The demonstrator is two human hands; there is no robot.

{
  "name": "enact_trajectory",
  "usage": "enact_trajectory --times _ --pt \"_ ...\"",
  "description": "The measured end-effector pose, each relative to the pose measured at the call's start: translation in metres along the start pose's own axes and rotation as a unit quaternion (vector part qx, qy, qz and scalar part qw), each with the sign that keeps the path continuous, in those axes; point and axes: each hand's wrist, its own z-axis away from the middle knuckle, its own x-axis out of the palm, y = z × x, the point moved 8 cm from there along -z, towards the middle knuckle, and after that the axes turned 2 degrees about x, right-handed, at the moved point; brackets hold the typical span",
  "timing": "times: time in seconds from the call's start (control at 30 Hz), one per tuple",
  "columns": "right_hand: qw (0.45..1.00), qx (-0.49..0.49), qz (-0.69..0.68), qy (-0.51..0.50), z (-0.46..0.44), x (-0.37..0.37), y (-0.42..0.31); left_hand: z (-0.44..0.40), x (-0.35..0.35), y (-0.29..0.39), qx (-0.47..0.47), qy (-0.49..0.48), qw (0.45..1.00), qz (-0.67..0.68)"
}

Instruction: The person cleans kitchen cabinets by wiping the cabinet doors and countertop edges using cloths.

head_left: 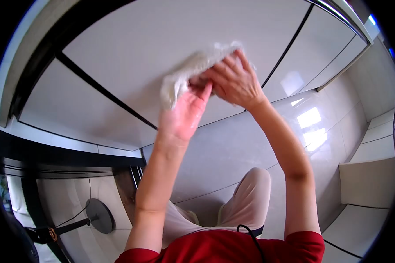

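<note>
White cloth (196,65) bunched, upper centre of frame, before pale cabinet (131,48). Right hand (237,85): fingers bent against cloth, grip unclear. Left hand (188,111): fingers hidden, can't tell. Apparently midway; cloth not put down, amount left unclear.

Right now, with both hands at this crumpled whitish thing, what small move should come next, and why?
I'd probably ease your left hand and right hand slightly apart to spread the crumpled whitish thing: it looks bunched, and both hands are close together along its lower edge.
</note>
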Motion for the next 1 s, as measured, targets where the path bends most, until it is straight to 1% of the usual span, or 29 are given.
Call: enact_trajectory --times 0.03,0.07,0.13,0.23,0.3,0.37,0.43,0.5,0.53,0.57,0.6,0.63,0.67,0.7,0.73,0.77,0.8,0.83,0.87,0.9,0.93,0.97,1.0 --pt "0.998 0.04 -0.014 0.044 -0.016 -0.02 0.012 0.006 0.039 0.012 0.01 -0.01 0.999 -0.032" --pt "0.998 0.04 -0.01 0.048 -0.031 -0.029 0.015 0.008 0.067 0.023 -0.007 -0.027 0.999 -0.026" --pt "0.974 0.111 -0.033 0.195 -0.05 -0.062 0.03 0.006 0.091 0.038 -0.027 -0.055 0.998 -0.023" --pt "0.962 0.181 -0.074 0.189 -0.045 -0.035 0.027 0.011 0.097 0.035 -0.051 -0.063 0.995 -0.065" --pt "0.942 0.242 -0.104 0.206 -0.021 -0.006 0.016 0.02 0.069 0.04 0.061 -0.034 0.981 -0.182" --pt "0.931 0.285 -0.126 0.188 0.013 0.032 -0.009 0.016 0.015 0.039 0.094 0.091 0.949 -0.288" --pt "0.916 0.337 -0.173 0.131 0.055 0.076 -0.038 0.014 -0.023 0.019 0.067 0.134 0.944 -0.293" --pt "0.901 0.381 -0.193 0.073 0.092 0.108 -0.064 0.008 -0.086 0.003 0.059 0.187 0.91 -0.366" --pt "0.901 0.382 -0.191 0.077 0.104 0.115 -0.071 0.007 -0.107 -0.007 0.07 0.195 0.896 -0.392" --pt "0.885 0.41 -0.215 0.051 0.118 0.125 -0.076 0.007 -0.124 -0.016 0.079 0.205 0.881 -0.419" --pt "0.867 0.437 -0.24 0.026 0.125 0.125 -0.076 0.008 -0.119 -0.021 0.09 0.218 0.868 -0.436" --pt "0.865 0.439 -0.239 0.028 0.128 0.12 -0.076 0.01 -0.113 -0.024 0.089 0.215 0.868 -0.439" --pt "0.848 0.436 -0.295 0.059 0.13 0.115 -0.074 0.009 -0.106 -0.027 0.071 0.198 0.87 -0.446" --pt "0.829 0.429 -0.348 0.09 0.125 0.102 -0.067 0.008 -0.081 -0.03 0.053 0.18 0.872 -0.453" --pt "0.84 0.406 -0.33 0.139 0.116 0.087 -0.049 0.009 -0.058 -0.033 0.072 0.168 0.864 -0.47" --pt "0.849 0.384 -0.313 0.186 0.103 0.072 -0.027 0.004 -0.032 -0.03 0.102 0.118 0.845 -0.511" --pt "0.866 0.378 -0.258 0.203 0.082 0.047 -0.003 -0.002 -0.003 -0.029 0.131 0.065 0.821 -0.551" --pt "0.88 0.371 -0.199 0.219 0.058 0.015 0.024 -0.004 0.038 -0.025 0.18 0.028 0.803 -0.567" --pt "0.874 0.373 -0.203 0.234 0.039 -0.012 0.051 -0.004 0.082 -0.023 0.229 -0.009 0.782 -0.579" --pt "0.868 0.376 -0.208 0.248 0.025 -0.034 0.074 -0.007 0.117 -0.021 0.257 -0.052 0.766 -0.586" --pt "0.871 0.369 -0.196 0.258 0.013 -0.053 0.09 -0.011 0.142 -0.021 0.285 -0.095 0.747 -0.592" --pt "0.873 0.362 -0.185 0.269 0.007 -0.064 0.102 -0.02 0.149 -0.027 0.283 -0.101 0.746 -0.594" --pt "0.877 0.37 -0.151 0.268 0.007 -0.066 0.108 -0.025 0.157 -0.031 0.303 -0.112 0.737 -0.593"
